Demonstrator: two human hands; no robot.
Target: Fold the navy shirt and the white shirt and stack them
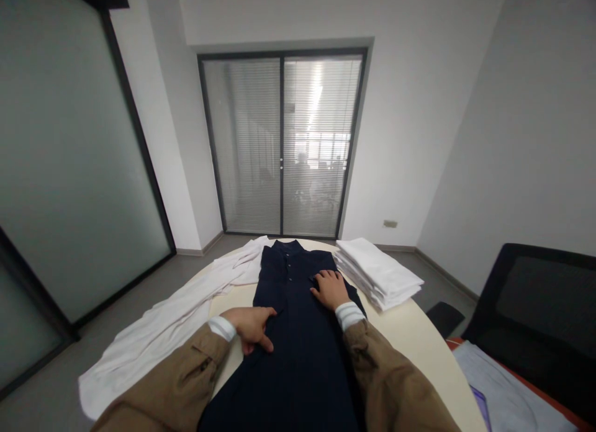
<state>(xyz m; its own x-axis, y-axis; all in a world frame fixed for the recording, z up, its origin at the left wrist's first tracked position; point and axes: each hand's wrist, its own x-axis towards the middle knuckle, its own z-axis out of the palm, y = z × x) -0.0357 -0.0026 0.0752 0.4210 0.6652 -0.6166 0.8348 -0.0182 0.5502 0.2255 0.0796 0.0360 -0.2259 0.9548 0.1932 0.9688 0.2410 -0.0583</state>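
Note:
A dark navy buttoned shirt point(295, 351) lies lengthwise on the round cream table point(400, 333), collar at the far end and its sides narrowed. My left hand point(254, 328) rests at its left edge, index finger and thumb apart on the cloth, the other fingers curled and partly hidden. On the upper right of the shirt, my right hand point(331, 288) lies palm down with its fingers a little spread. Small creases show by the fingertips of both hands.
A white garment point(167, 320) is spread along the left, hanging over the table edge. Folded white cloths point(379, 270) are stacked at the right. A black mesh chair point(535, 308) stands at the right, with pale fabric point(503, 382) near it. Glass doors point(282, 146) are behind.

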